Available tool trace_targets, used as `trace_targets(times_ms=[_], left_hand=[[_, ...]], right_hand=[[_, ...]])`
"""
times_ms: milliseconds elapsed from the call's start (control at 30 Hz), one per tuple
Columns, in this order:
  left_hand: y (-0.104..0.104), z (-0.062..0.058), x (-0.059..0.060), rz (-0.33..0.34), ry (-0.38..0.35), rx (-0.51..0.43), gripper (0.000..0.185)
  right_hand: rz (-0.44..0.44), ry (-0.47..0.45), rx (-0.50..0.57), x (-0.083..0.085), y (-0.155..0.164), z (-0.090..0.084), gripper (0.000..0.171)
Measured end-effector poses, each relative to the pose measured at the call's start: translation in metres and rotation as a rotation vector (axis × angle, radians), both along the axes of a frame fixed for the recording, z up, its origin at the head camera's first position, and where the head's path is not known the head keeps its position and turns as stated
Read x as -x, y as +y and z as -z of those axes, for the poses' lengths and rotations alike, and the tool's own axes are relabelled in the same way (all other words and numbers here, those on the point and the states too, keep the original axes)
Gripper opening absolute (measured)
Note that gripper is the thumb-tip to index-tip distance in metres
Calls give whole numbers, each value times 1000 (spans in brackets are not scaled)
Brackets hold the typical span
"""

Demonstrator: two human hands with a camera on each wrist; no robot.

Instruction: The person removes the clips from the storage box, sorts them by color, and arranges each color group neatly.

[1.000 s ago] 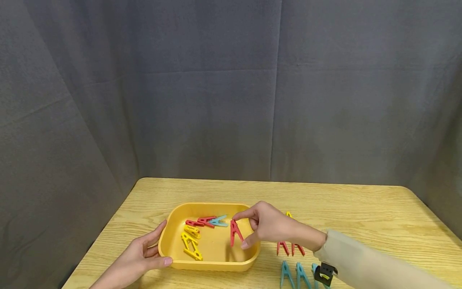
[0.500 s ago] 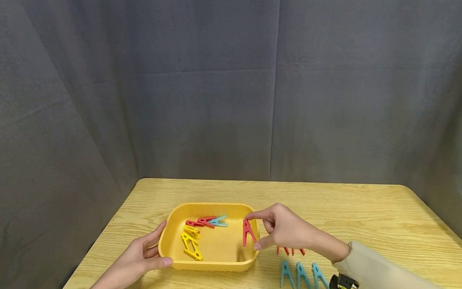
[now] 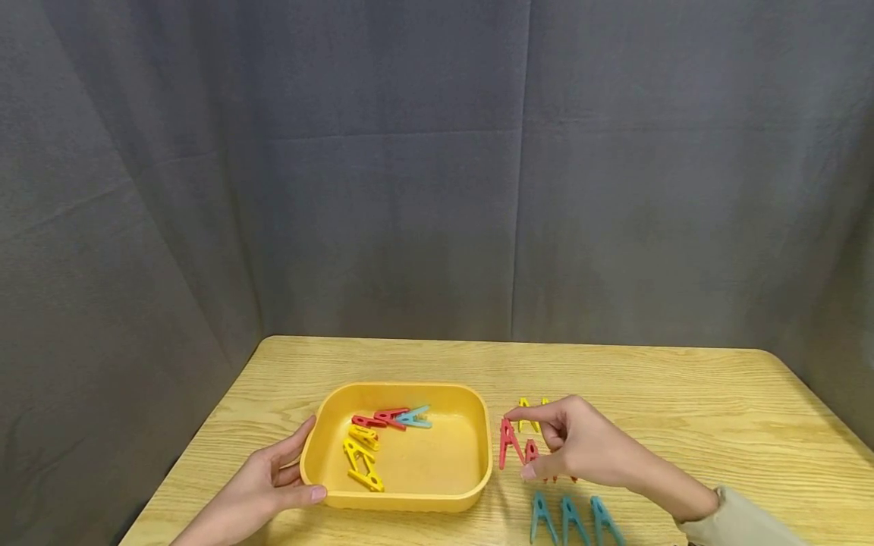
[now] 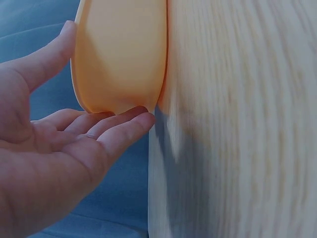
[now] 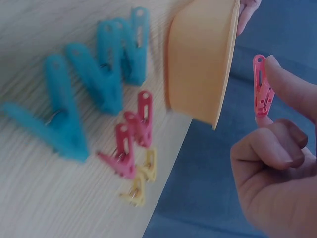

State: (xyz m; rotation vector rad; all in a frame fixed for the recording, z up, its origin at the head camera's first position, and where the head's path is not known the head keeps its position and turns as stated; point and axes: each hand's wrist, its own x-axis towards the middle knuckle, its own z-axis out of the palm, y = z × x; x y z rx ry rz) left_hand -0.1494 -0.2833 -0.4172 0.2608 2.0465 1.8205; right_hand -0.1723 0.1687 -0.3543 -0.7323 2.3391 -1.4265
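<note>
Head view: red clothespin in right grip.

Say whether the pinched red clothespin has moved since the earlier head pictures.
Yes: to the right. The red clothespin was over the yellow tray; now the right hand holds it past the tray's right rim.

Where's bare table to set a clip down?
Bare table: behind the tray, and right of the yellow clips, beyond the right hand. Crowded: nearer, right of the tray, among the red clips and blue clips.
</note>
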Motion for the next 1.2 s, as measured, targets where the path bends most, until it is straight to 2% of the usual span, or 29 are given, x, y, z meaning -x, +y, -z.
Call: trace_targets(times_ms=[200,367,800,1000,1200], left_hand=[[0,0,0,17,1,-37,103],[-1,1,-1,3,-9,-15,104],[0,0,0,-7,7,11,104],[1,-1,-1,-15,9,21,105],[0,-1,-1,-17,11,36,105]], right_hand=[[23,25,-20,-4,21,4,67],[50,31,-34,-5,38,9,66],[62,-64,36,-3,86,33,66],[58,-82,19,1,101,43,66],[63,-144,19,7,111,52,68]])
